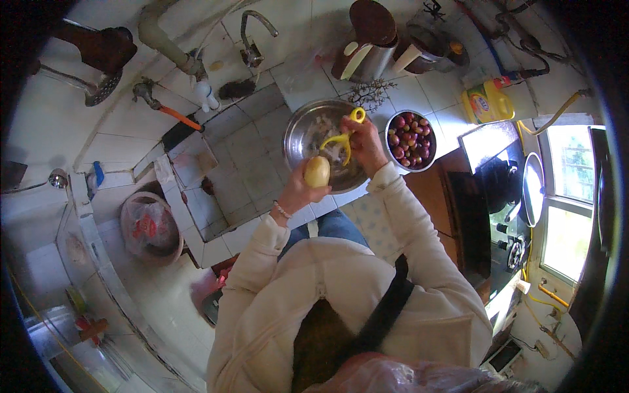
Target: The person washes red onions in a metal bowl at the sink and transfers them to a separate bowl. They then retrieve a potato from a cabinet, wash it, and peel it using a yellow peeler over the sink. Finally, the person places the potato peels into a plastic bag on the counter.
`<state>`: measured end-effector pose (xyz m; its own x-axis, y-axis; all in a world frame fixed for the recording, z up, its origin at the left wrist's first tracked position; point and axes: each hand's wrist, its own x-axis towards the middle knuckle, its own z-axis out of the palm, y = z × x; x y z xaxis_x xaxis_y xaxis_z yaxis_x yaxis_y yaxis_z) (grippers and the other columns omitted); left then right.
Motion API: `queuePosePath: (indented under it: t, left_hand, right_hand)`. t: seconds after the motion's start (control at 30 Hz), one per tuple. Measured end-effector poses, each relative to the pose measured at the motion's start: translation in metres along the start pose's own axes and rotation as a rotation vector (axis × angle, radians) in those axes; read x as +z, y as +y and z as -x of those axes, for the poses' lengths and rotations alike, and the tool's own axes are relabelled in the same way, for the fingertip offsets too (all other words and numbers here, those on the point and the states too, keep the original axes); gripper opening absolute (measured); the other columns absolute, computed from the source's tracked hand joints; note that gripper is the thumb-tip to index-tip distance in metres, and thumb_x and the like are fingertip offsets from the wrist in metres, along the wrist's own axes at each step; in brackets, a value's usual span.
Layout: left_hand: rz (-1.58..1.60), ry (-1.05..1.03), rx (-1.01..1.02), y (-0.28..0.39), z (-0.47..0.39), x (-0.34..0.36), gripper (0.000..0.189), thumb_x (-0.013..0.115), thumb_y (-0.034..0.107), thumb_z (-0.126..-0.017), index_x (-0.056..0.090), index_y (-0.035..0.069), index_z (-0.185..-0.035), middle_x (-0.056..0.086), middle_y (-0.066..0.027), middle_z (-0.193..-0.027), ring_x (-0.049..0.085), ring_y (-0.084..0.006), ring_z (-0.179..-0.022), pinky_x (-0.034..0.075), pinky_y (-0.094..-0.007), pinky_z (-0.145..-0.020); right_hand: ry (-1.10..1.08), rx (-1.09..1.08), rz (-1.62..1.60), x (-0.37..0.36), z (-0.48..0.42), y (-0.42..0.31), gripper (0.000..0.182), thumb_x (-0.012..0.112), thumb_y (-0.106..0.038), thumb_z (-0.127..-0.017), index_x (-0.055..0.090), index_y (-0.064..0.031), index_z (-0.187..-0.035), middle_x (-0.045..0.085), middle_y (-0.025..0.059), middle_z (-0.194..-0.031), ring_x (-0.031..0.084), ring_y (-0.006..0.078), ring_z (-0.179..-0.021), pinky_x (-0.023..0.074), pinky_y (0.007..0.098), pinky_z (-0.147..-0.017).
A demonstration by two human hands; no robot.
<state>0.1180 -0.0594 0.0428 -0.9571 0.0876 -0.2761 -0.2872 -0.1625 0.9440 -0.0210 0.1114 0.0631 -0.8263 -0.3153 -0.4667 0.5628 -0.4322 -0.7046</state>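
My left hand [300, 189] holds a peeled potato [317, 172], pale yellow and smooth, over the near rim of a wide steel basin [300, 128]. In my right hand [367, 142] is a yellow Y-shaped peeler [338, 142], its ring-ended handle pointing up past my fingers. The peeler's head is a little above and to the right of the potato, apart from it. Some pale scraps, perhaps peelings, show on the basin's bottom. Part of the basin is hidden behind my hands.
Right of the basin stands a bowl of red grapes [410, 140], with bare grape stems [371, 93] behind. Further back are a steel kettle [368, 59] and a yellow bottle [486, 104]. A tiled sink [245, 157] lies left; a gas stove [511, 211] stands right.
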Motion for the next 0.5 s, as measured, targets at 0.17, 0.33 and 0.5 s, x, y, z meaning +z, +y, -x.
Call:
queuePosePath:
  t: [0.17, 0.33, 0.5]
  left_hand:
    - [-0.413, 0.016, 0.217, 0.000, -0.005, 0.000, 0.066, 0.080, 0.012, -0.064, 0.047, 0.003, -0.120, 0.058, -0.0145, -0.110, 0.059, -0.0291, -0.101, 0.049, -0.0364, -0.086]
    - [-0.308, -0.057, 0.190, 0.014, 0.001, 0.005, 0.068, 0.080, 0.015, -0.066, 0.044, 0.004, -0.123, 0.056, -0.0131, -0.111, 0.058, -0.0260, -0.100, 0.047, -0.0349, -0.089]
    - [-0.174, -0.113, 0.122, -0.007, -0.005, -0.006, 0.064, 0.078, 0.015, -0.072, 0.042, 0.004, -0.124, 0.052, -0.0084, -0.111, 0.054, -0.0180, -0.099, 0.046, -0.0309, -0.088]
  right_hand:
    - [0.049, -0.002, 0.026, 0.018, 0.009, 0.016, 0.010, 0.063, -0.010, -0.086, 0.055, -0.0074, -0.091, 0.058, 0.0018, -0.074, 0.049, 0.0072, -0.052, 0.0319, 0.0185, -0.041]
    - [0.084, 0.005, -0.046, -0.036, -0.018, 0.013, 0.012, 0.064, -0.005, -0.084, 0.054, -0.0043, -0.091, 0.058, 0.0031, -0.074, 0.054, 0.0130, -0.058, 0.0446, 0.0256, -0.051]
    - [0.149, -0.346, 0.433, -0.024, -0.016, 0.022, 0.013, 0.064, -0.006, -0.085, 0.056, -0.0015, -0.093, 0.060, 0.0029, -0.077, 0.057, 0.0119, -0.065, 0.0471, 0.0262, -0.057]
